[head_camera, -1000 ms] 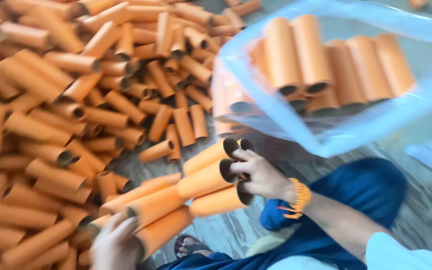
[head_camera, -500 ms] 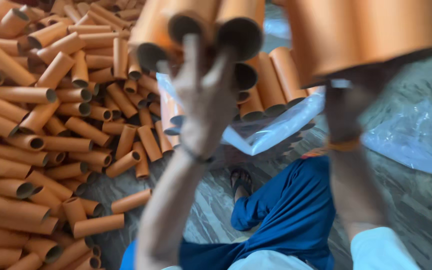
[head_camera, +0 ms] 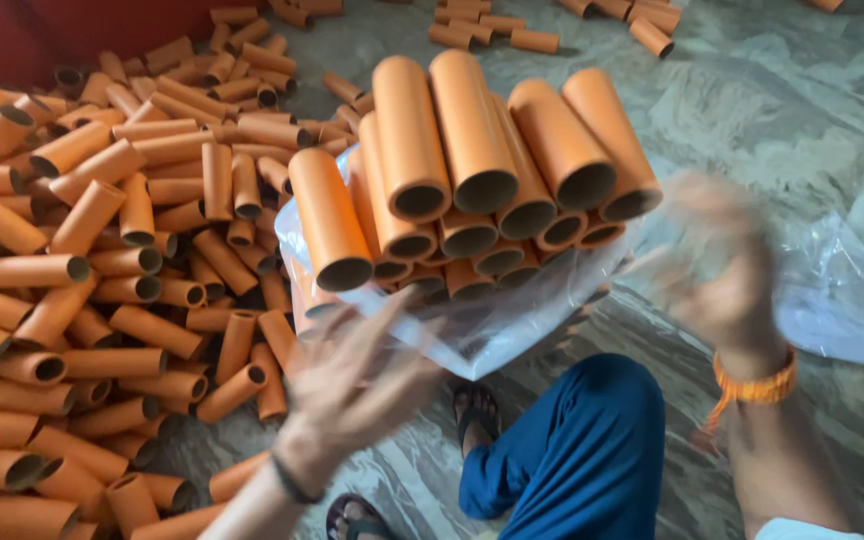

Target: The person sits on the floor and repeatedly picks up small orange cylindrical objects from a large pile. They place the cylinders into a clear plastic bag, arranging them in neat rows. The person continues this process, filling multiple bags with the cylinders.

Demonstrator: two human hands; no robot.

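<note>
A stack of orange cardboard tubes point(head_camera: 472, 170) lies in an open clear plastic bag point(head_camera: 512, 320) on the floor, open ends toward me. My left hand point(head_camera: 352, 385) hovers just below the bag's near edge, fingers spread, holding nothing. My right hand point(head_camera: 722, 270) is blurred to the right of the stack, fingers apart, with an orange band on the wrist. Neither hand grips a tube.
A large loose heap of orange tubes point(head_camera: 102, 280) covers the floor to the left. More tubes point(head_camera: 552, 25) lie at the far top. My blue trouser leg point(head_camera: 572, 450) and sandalled feet point(head_camera: 477, 405) are below the bag. The floor is grey stone.
A bundle of tubes that both hands held up has been set onto the stack in the bag. Both hands have let go and pulled back toward me.
</note>
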